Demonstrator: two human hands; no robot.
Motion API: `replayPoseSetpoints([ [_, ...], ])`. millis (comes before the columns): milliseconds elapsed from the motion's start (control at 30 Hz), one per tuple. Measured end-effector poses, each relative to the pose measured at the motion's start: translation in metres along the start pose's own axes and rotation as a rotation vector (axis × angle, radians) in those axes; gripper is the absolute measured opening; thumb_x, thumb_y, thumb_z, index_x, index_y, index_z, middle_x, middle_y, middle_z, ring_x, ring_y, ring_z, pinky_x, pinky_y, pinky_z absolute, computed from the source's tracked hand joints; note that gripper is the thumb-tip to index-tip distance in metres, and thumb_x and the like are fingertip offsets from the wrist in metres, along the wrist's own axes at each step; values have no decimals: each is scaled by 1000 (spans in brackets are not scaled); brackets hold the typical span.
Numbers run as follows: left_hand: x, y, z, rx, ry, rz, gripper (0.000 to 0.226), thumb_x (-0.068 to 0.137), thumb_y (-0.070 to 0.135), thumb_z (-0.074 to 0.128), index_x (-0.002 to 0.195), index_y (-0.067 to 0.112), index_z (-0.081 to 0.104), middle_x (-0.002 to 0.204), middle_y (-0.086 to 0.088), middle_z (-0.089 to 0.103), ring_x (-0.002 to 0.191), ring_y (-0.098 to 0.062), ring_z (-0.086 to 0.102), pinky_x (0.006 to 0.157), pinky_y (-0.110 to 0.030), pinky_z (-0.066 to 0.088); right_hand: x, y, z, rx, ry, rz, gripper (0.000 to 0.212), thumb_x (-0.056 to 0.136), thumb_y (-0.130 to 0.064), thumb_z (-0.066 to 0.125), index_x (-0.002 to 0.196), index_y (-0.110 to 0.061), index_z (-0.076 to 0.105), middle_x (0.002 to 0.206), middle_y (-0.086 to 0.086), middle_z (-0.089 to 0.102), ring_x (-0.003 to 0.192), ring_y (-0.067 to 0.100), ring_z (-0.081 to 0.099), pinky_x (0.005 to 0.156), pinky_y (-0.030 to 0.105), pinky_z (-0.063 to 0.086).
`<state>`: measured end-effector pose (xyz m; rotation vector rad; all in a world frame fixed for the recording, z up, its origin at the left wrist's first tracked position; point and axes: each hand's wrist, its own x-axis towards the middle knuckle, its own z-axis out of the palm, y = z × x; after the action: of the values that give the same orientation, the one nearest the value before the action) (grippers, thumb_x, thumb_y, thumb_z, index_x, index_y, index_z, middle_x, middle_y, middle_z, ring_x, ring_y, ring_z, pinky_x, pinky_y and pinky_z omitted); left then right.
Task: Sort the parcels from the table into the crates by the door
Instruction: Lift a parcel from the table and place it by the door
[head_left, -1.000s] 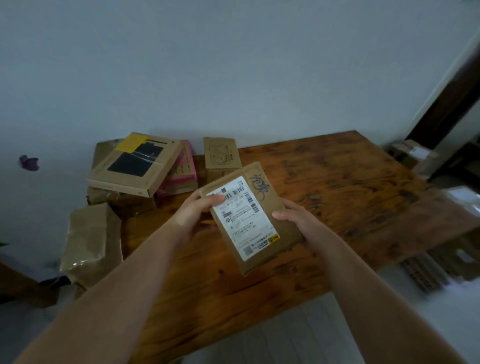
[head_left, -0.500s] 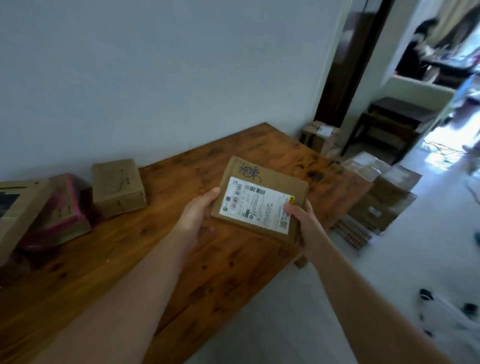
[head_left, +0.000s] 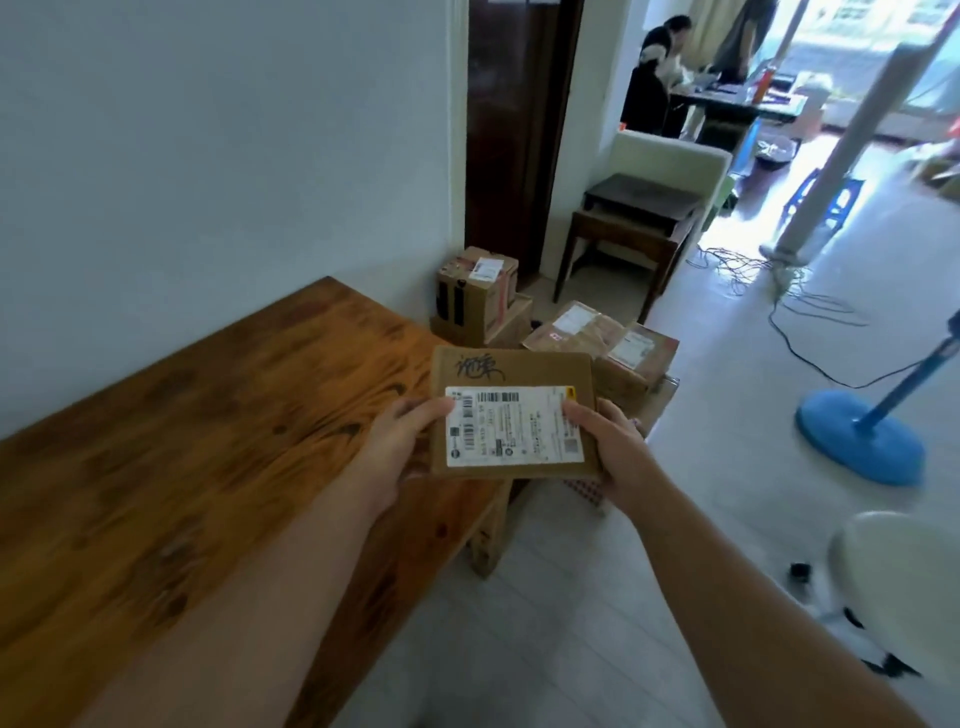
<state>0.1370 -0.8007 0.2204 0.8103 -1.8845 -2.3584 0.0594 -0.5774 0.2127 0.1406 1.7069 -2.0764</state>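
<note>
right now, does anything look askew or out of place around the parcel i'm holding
The parcel sits level between the left hand and right hand. Beyond the table end, other parcels lie in a tilted heap, and loose cables sprawl tangled across the floor.

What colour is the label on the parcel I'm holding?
The rectangular paper label on the flat brown cardboard parcel is white with black print; head view.

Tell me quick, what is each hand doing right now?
Left hand: grips the left edge of the flat cardboard parcel.
Right hand: grips the same parcel's right edge.
</note>
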Motion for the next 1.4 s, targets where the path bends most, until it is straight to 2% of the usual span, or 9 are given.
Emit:
replayPoseSetpoints([
  [233,140,20,96,5,-55,-8,24,83,26,68,103,16,62,86,-4,74,75,-22,72,55,-31,54,127,-53,-66,-43,88,-16,30,86,-23,67,112,-10,63,94,11,74,86,27,72,70,37,60],
  [333,199,32,128,-11,-57,-54,25,85,27,66,107,16,60,93,-5,72,81,-22,71,53,-32,54,183,-81,-80,-129,160,-28,28,88,-26,66,112,-13,64,93,10,74,85,25,72,74,37,59],
  [500,289,55,176,-10,-45,-126,23,86,26,66,108,19,62,98,-5,73,92,-22,69,75,-43,57,286,-126,-104,-295,221,-39,36,87,-34,66,117,-18,54,93,6,71,79,18,72,71,37,60],
  [600,330,57,198,-5,4,-162,14,85,26,69,97,24,64,95,-1,73,92,-20,68,71,-40,57,342,-137,-118,-348,249,-32,38,85,-36,67,116,-20,52,94,6,70,76,16,72,68,37,61],
  [767,414,48,237,35,72,-210,8,85,31,68,92,28,64,95,3,72,91,-17,67,78,-39,51,458,-145,-150,-451,199,19,32,87,-39,65,112,-22,55,94,3,69,79,17,70,63,31,58],
  [1000,512,15,294,56,295,-282,9,85,33,68,83,30,60,85,6,67,77,-13,64,59,-27,46,606,-126,-194,-619,42,140,15,86,-35,66,98,-32,58,89,-4,69,79,12,69,74,36,58],
  [1133,558,-13,314,79,360,-337,13,85,31,68,95,25,62,85,3,69,75,-15,67,65,-30,52,668,-108,-212,-753,4,162,6,86,-33,64,86,-35,58,78,-9,68,72,9,68,66,32,57],
  [1233,588,-37,327,94,363,-395,26,87,32,66,108,17,64,96,-3,71,88,-22,67,83,-41,55,703,-93,-221,-853,-23,172,8,88,-30,61,95,-33,59,80,-10,66,74,12,67,65,34,56],
  [1400,615,-66,341,127,431,-508,51,89,36,62,133,11,51,125,-12,60,111,-28,59,92,-46,51,734,-71,-231,-982,-64,201,27,89,-26,58,116,-27,59,76,-19,58,64,-4,55,45,15,37],
])
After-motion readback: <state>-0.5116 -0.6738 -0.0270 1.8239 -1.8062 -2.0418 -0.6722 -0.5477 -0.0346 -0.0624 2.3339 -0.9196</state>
